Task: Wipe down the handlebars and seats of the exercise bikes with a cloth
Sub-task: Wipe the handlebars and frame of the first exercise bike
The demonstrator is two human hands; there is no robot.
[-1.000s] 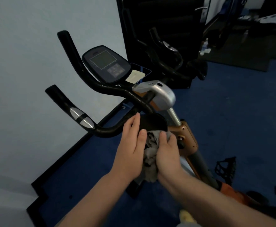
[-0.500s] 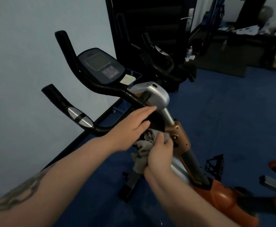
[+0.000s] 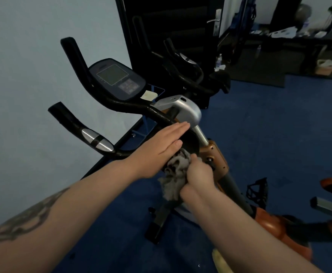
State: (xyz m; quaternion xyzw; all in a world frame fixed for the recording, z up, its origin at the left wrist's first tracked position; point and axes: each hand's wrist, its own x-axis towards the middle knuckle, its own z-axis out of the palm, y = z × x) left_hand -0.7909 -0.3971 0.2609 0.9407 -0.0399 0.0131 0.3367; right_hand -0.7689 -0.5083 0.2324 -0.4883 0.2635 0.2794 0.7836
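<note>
Both hands at bike's handlebar (image 3: 121,104) centre. Left hand (image 3: 159,148) flat, fingers straight & together, resting across black bar near silver stem cover (image 3: 183,109). Right hand (image 3: 197,178) just below, fingers curled round bunched grey cloth (image 3: 174,174), cloth sitting btwn hands, under left fingertips.

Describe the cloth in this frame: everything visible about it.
The cloth is a grey, soft-looking rag, crumpled into a wad with frayed-looking folds. The right hand grips it from the right, fingers curled round it, and its lower end hangs free. It sits just below the bike's handlebar centre. The left hand lies flat above it; contact there is unclear.
</note>
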